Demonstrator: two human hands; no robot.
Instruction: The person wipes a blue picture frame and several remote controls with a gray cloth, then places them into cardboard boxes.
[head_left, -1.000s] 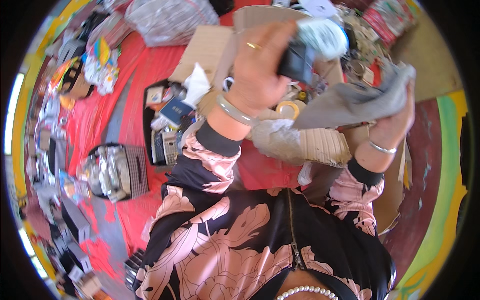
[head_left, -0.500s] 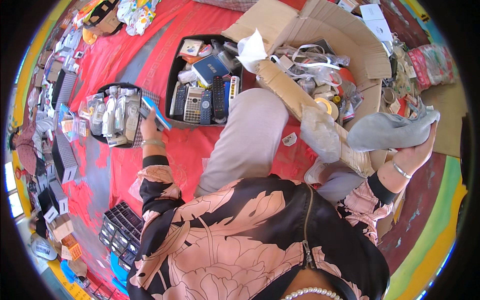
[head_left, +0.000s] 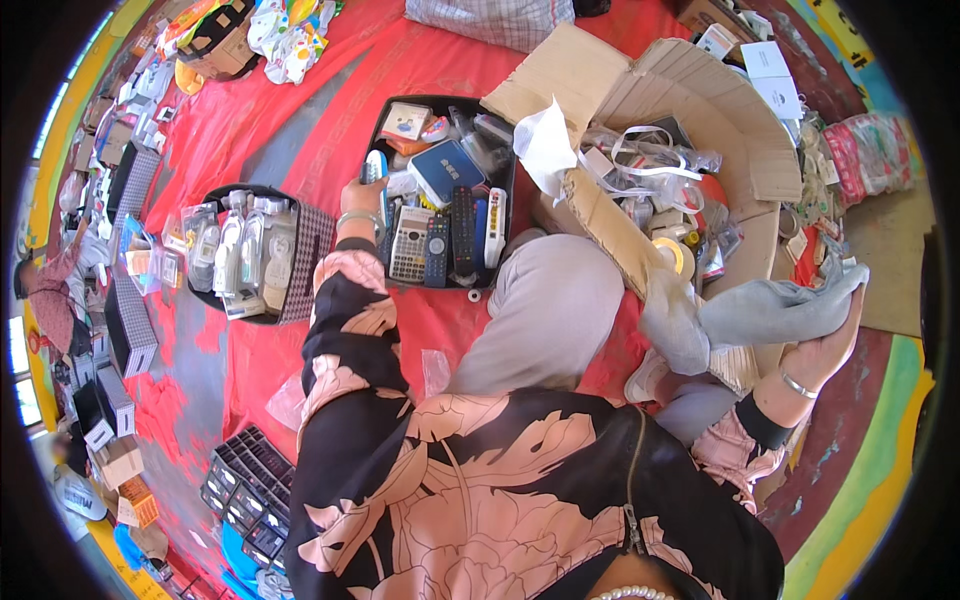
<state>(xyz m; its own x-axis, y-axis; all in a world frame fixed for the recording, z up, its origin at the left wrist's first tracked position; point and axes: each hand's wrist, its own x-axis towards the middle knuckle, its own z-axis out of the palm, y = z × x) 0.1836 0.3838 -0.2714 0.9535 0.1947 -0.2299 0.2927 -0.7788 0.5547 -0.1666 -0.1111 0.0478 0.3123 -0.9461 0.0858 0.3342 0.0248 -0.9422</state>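
My left hand (head_left: 361,203) is closed around a slim blue-and-white object (head_left: 375,168), perhaps a remote control. It is at the left rim of a dark bin (head_left: 388,112). That bin holds a grey calculator (head_left: 410,240), several remote controls (head_left: 462,230), a blue box (head_left: 447,172) and small packets. On the right, my right hand (head_left: 828,345) holds up a limp grey cloth (head_left: 770,312), whose folds partly hide my fingers. The cloth hangs in front of a large open cardboard box (head_left: 605,225) full of mixed small goods, including a roll of yellow tape (head_left: 668,255).
Left of the dark bin stands a checked bin (head_left: 308,265) of packaged goods. Black divided trays (head_left: 245,480) lie at lower left on the red sheeting (head_left: 250,370). Heaped goods line the far left, where another person (head_left: 50,290) is. A woven bag (head_left: 490,20) lies at the back.
My left hand has moved right with the blue-and-white object, from the checked bin to the dark bin. My right hand has dropped slightly with the cloth.
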